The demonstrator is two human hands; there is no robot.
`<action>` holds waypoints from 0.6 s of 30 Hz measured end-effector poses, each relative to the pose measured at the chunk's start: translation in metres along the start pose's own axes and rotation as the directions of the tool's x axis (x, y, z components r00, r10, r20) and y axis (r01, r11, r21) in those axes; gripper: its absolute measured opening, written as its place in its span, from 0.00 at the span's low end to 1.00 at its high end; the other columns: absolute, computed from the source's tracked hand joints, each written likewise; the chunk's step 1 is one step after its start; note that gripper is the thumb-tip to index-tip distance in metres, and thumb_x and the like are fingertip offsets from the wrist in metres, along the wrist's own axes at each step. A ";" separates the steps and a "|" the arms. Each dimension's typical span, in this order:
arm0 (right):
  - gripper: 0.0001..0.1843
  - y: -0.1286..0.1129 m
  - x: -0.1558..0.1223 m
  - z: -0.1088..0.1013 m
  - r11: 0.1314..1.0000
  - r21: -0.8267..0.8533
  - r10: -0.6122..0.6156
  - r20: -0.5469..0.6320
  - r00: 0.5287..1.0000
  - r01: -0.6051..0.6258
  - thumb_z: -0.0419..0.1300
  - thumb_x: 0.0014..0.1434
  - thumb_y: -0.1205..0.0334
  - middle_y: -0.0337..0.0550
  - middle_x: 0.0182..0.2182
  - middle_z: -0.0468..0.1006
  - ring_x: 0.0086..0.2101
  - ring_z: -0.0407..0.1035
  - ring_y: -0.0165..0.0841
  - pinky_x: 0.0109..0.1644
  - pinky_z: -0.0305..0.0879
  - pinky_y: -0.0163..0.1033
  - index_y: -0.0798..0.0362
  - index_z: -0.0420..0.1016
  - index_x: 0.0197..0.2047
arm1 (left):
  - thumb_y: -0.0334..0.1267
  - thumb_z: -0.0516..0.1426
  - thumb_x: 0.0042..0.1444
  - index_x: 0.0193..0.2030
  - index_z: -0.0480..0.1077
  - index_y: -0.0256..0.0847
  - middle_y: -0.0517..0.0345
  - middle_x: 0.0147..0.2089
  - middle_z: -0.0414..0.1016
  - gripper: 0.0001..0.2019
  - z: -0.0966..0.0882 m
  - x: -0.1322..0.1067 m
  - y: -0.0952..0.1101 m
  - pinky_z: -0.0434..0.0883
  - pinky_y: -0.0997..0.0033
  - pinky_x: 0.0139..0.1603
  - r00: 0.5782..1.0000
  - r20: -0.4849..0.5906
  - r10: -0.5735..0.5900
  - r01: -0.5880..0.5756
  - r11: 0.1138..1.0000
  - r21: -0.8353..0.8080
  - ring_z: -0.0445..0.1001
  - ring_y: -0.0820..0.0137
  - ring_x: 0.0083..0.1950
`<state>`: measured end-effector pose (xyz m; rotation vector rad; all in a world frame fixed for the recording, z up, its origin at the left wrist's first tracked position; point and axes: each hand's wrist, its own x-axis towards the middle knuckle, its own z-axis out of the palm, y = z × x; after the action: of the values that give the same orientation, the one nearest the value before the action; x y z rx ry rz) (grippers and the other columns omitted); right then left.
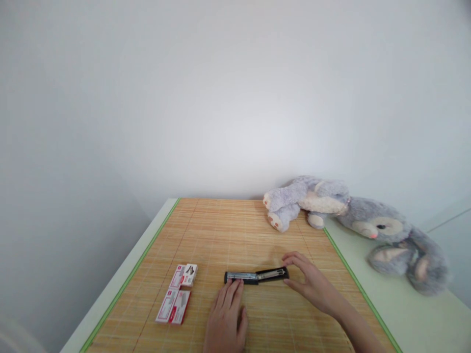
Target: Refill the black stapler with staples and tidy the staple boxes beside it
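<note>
A black stapler (241, 278) lies opened out on the bamboo mat, its metal staple channel facing up and its two halves nearly in line. My left hand (226, 316) rests flat, with its fingertips on the near edge of the stapler's left half and the thumb apart. At the other end, my right hand (312, 282) has its thumb and forefinger on either side of the stapler's right tip, holding it lightly. Left of my hands are small red-and-white staple boxes: an upper one (189, 275) with a dark picture and a lower one (180, 307) with a red side.
The bamboo mat (221, 230) with green edging covers much of a pale table (415, 314). A grey plush toy (327, 198) lies across the back right corner, its head and ears beyond the mat. A white wall (221, 98) stands behind the table.
</note>
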<state>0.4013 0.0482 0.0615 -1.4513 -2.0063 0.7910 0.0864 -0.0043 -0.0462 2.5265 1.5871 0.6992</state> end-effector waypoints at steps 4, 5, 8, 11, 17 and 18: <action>0.14 0.030 -0.009 0.011 0.999 0.036 0.036 -0.023 0.999 -0.035 0.63 0.64 0.52 0.47 0.57 0.76 0.59 0.69 0.43 0.68 0.62 0.50 0.46 0.77 0.52 | 0.35 0.55 0.65 0.78 0.55 0.48 0.55 0.74 0.66 0.34 -0.001 0.004 0.004 0.71 0.52 0.70 1.000 0.012 -0.021 0.022 0.998 -0.053 0.66 0.56 0.74; 0.15 0.034 -0.010 0.014 0.998 0.045 0.040 -0.028 0.999 -0.039 0.63 0.65 0.51 0.48 0.57 0.77 0.59 0.70 0.43 0.67 0.63 0.50 0.46 0.77 0.52 | 0.35 0.55 0.65 0.78 0.55 0.49 0.55 0.74 0.67 0.34 -0.002 0.005 0.004 0.72 0.52 0.70 1.000 0.014 -0.019 0.020 0.997 -0.072 0.66 0.56 0.74; 0.18 0.040 -0.014 0.019 0.997 0.047 0.064 -0.046 0.997 -0.062 0.62 0.65 0.50 0.49 0.57 0.78 0.59 0.71 0.44 0.68 0.64 0.50 0.46 0.77 0.55 | 0.31 0.54 0.64 0.75 0.61 0.52 0.58 0.72 0.69 0.32 -0.011 0.009 -0.004 0.72 0.54 0.70 0.998 0.041 0.040 -0.035 0.991 -0.128 0.67 0.58 0.73; 0.28 0.045 -0.026 0.019 0.989 0.045 0.147 -0.090 0.985 -0.143 0.63 0.64 0.47 0.49 0.61 0.77 0.63 0.69 0.45 0.72 0.60 0.54 0.46 0.73 0.65 | 0.27 0.53 0.62 0.67 0.70 0.56 0.61 0.69 0.73 0.29 -0.024 0.001 -0.026 0.72 0.57 0.69 0.992 0.062 0.109 -0.101 0.988 -0.115 0.70 0.62 0.70; 0.36 0.050 -0.066 0.010 0.923 0.191 0.356 -0.093 0.930 -0.334 0.60 0.63 0.37 0.49 0.50 0.85 0.50 0.78 0.45 0.57 0.75 0.49 0.46 0.71 0.68 | 0.43 0.59 0.65 0.61 0.76 0.51 0.48 0.63 0.75 0.18 -0.051 -0.055 -0.083 0.73 0.43 0.59 0.913 -0.295 -0.282 0.349 0.914 0.208 0.73 0.51 0.60; 0.35 0.048 -0.070 0.011 0.910 0.215 0.378 -0.080 0.922 -0.355 0.60 0.62 0.36 0.49 0.47 0.85 0.47 0.79 0.45 0.53 0.76 0.47 0.46 0.74 0.65 | 0.44 0.59 0.65 0.63 0.74 0.50 0.46 0.66 0.72 0.20 -0.054 -0.063 -0.088 0.73 0.40 0.58 0.877 -0.330 -0.350 0.436 0.867 0.240 0.72 0.48 0.62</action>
<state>0.4438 -0.0084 0.0138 -1.7372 -1.5348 0.9996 -0.0318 -0.0283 -0.0459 2.2279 2.3952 0.8301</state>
